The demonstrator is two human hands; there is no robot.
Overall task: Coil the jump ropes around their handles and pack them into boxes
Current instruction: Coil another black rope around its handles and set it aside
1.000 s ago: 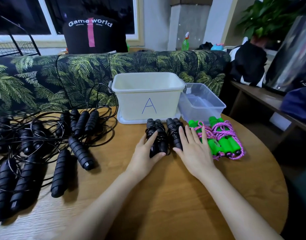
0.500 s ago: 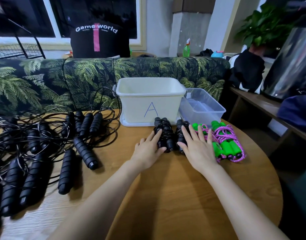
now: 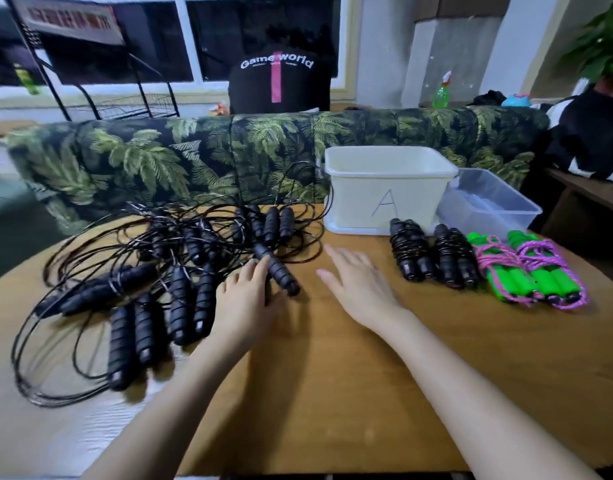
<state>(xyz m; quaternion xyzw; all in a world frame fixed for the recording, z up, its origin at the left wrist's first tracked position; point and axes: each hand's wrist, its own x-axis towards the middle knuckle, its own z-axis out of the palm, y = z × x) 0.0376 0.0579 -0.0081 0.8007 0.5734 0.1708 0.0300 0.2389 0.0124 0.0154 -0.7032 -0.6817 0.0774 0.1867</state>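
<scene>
Left grip [image 3: 244, 303] touches loose black handle [image 3: 279, 277], blurred, we can't tell clasp; right grip [image 3: 360, 285] splayed, empty. Rope tangle [image 3: 180, 296] 9 o'clock on worktop [image 3: 333, 375]. Box [image 3: 384, 188] reads "A"; shirt [image 3: 277, 84] "Game world".

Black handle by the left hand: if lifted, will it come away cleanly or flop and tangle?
The handle looks stiff and ribbed, so probably grippy. It lies at the edge of a tangle of thin, floppy-looking cords, so lifting it would likely drag neighbours along. Being round, it may roll if nudged.
</scene>
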